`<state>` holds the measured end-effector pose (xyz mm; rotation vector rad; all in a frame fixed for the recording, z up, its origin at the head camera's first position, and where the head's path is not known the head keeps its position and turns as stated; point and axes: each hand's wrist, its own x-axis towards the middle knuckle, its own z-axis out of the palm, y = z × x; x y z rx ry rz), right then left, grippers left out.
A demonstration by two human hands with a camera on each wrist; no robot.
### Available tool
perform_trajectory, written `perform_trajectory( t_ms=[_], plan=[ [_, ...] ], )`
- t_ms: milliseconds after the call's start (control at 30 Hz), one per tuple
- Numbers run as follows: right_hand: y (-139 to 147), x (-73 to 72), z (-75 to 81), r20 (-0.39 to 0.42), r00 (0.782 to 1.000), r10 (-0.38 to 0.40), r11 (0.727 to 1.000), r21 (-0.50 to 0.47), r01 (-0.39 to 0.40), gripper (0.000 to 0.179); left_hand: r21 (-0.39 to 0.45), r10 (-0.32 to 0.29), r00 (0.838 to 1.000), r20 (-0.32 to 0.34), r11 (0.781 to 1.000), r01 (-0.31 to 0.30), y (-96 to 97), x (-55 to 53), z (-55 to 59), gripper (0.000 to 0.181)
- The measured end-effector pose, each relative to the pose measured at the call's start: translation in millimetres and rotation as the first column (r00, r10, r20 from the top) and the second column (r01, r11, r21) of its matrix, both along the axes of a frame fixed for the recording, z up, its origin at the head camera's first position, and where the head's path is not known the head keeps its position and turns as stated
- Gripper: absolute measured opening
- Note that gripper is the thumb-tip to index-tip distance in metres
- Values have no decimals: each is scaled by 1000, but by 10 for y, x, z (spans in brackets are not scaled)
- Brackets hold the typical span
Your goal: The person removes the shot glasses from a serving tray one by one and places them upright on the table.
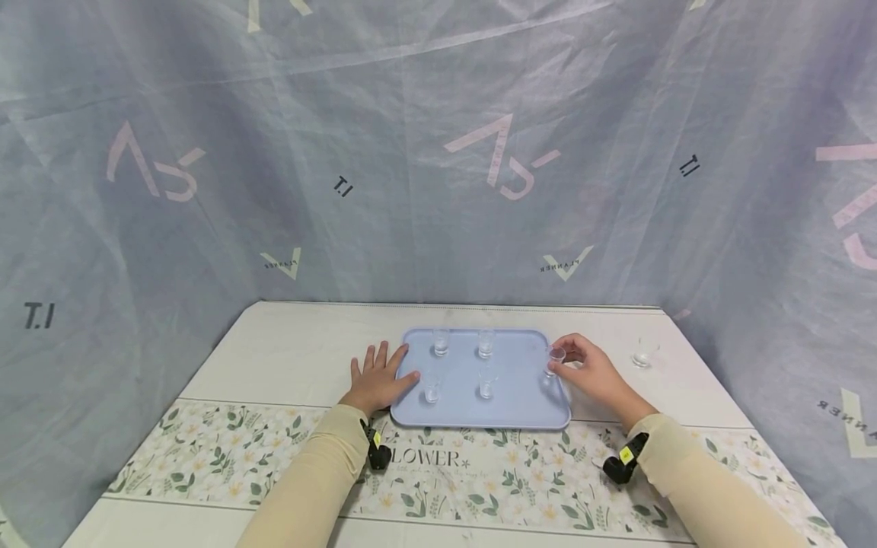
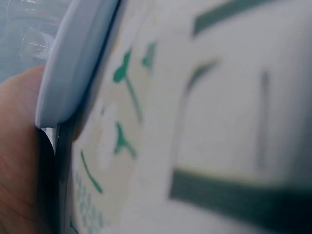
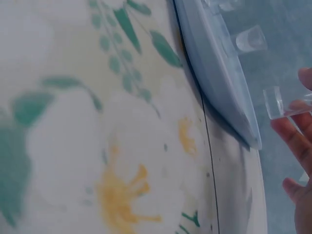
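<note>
While the left hand (image 1: 379, 380), fingers spread, touches the blue tray (image 1: 521, 396), the right hand (image 1: 594, 378) pinches one clear cup (image 1: 556, 355), mouth up, axis roughly upright; between hands, four more cups (image 1: 486, 348).

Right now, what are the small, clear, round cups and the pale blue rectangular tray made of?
The small, clear, round cups look like shiny glass or hard plastic: blue shows through them and their rims catch light, but I can't tell which. The pale blue rectangular tray is probably plastic with a soft sheen; its colour is even and its raised rim curves smoothly.
</note>
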<state>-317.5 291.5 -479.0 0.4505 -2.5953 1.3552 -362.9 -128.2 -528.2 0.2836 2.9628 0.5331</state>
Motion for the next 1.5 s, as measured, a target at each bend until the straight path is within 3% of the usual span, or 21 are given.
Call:
perform_trajectory(
  t_ms=[200, 567, 1000, 1500],
  plan=[
    [69, -86, -24, -39, 996, -75, 997, 17, 76, 34, -4, 3, 1000, 19, 1000, -3, 0, 12, 20, 82],
    [206, -162, -66, -38, 978, -206, 978, 39, 207, 38, -3, 0, 1000, 19, 1000, 0, -5, 41, 43, 81],
    [311, -191, -142, -58, 954, -294, 955, 17, 295, 42, 24, -8, 1000, 11, 1000, 8, -4, 76, 82, 81],
    [394, -204, -204, -14, 918, -396, 918, 27, 397, 43, 35, -11, 1000, 8, 999, 11, -2, 92, 102, 80]
  ],
)
